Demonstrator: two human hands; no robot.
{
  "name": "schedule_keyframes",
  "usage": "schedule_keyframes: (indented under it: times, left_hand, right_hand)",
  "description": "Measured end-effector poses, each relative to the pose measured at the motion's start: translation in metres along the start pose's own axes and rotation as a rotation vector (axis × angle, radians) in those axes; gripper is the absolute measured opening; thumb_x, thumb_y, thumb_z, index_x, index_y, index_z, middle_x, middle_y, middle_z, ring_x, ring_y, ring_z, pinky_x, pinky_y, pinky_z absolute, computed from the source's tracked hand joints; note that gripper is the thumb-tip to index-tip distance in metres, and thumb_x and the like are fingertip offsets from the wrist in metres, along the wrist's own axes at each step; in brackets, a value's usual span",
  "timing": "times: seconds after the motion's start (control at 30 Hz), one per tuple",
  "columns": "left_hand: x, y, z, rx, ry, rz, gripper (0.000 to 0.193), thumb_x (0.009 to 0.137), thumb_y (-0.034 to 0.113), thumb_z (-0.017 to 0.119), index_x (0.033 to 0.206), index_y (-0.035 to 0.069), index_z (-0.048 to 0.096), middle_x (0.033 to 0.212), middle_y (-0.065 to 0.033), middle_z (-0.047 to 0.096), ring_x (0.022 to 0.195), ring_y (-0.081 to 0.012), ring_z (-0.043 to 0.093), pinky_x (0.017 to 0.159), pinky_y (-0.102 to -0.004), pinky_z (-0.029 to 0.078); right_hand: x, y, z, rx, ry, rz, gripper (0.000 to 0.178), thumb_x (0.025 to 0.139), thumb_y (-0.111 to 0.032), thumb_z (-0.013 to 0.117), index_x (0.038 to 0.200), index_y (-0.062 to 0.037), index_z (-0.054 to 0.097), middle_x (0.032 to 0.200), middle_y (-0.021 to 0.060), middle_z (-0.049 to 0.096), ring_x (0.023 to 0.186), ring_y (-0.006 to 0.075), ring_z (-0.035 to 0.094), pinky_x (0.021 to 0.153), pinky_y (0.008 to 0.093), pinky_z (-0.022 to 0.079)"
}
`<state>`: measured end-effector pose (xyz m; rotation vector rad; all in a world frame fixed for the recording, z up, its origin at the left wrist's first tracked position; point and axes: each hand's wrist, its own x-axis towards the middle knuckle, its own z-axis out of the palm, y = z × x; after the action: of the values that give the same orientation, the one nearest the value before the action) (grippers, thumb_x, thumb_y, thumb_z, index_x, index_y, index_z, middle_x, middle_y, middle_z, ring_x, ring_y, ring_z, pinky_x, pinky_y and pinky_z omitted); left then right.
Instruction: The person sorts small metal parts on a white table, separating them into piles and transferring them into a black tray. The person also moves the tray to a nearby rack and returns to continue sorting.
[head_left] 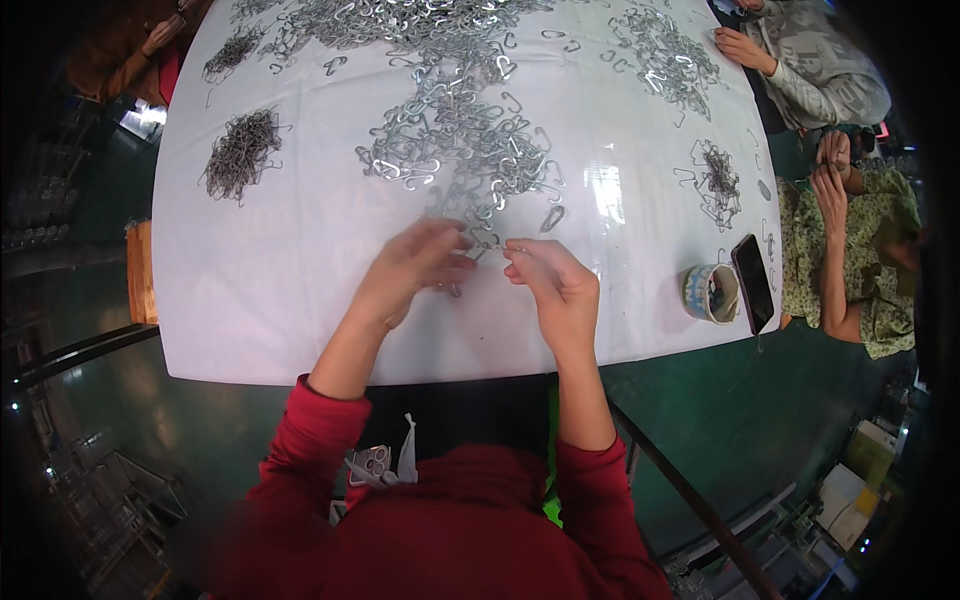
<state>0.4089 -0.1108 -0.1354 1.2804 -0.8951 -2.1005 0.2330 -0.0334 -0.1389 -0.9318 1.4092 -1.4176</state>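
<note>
Over the near middle of the white-covered table (300, 310), my right hand (562, 290) is closed, with thumb and forefinger pinching a small thin metal piece. My left hand (418, 262) is just to its left, its fingers curved and smeared by motion around small silver metal parts. Whether those fingers grip anything is unclear. Right beyond both hands, a loose heap of silver metal snap hooks (450, 130) runs toward the far edge. One snap hook (552, 218) lies apart from it, above my right hand.
Bent thin wire pieces (240, 158) form a dark pile at left, with another wire pile (718, 185) at right. A cup (698, 292) holding small items and a black phone (754, 284) stand by the right edge. Co-workers' hands (832, 180) are beyond the table's sides.
</note>
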Motion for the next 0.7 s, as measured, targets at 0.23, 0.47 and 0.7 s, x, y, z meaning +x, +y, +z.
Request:
schedule_keyframes:
  times: [0.23, 0.47, 0.7]
  left_hand:
    - [0.005, -0.009, 0.013, -0.066, 0.04, 0.078, 0.033, 0.09, 0.016, 0.066, 0.117, -0.001, 0.059, 0.089, -0.0051, 0.065, 0.079, -0.0143, 0.064, 0.072, -0.0283, 0.052]
    - [0.003, -0.02, 0.018, -0.087, 0.091, 0.187, 0.026, 0.087, 0.013, 0.069, 0.108, -0.001, 0.061, 0.087, -0.0067, 0.066, 0.076, -0.014, 0.064, 0.073, -0.0284, 0.051]
    - [0.002, -0.02, 0.018, -0.115, 0.076, 0.149, 0.024, 0.089, 0.013, 0.066, 0.108, -0.001, 0.064, 0.088, -0.0063, 0.067, 0.076, -0.0132, 0.063, 0.075, -0.0282, 0.052]
  right_hand:
    - [-0.006, -0.004, 0.003, -0.246, 0.026, -0.172, 0.016, 0.086, -0.004, 0.067, 0.101, -0.0024, 0.07, 0.087, 0.0078, 0.067, 0.073, 0.0127, 0.063, 0.063, 0.0239, 0.049]
    - [-0.015, -0.003, 0.009, -0.379, 0.12, -0.204, 0.016, 0.087, -0.003, 0.065, 0.103, -0.0007, 0.07, 0.084, 0.0068, 0.068, 0.074, 0.0112, 0.063, 0.069, 0.0231, 0.049]
    - [-0.019, 0.0, 0.008, -0.318, 0.088, -0.169, 0.016, 0.088, -0.003, 0.065, 0.102, -0.0002, 0.07, 0.086, 0.0072, 0.069, 0.073, 0.0112, 0.064, 0.069, 0.0238, 0.05]
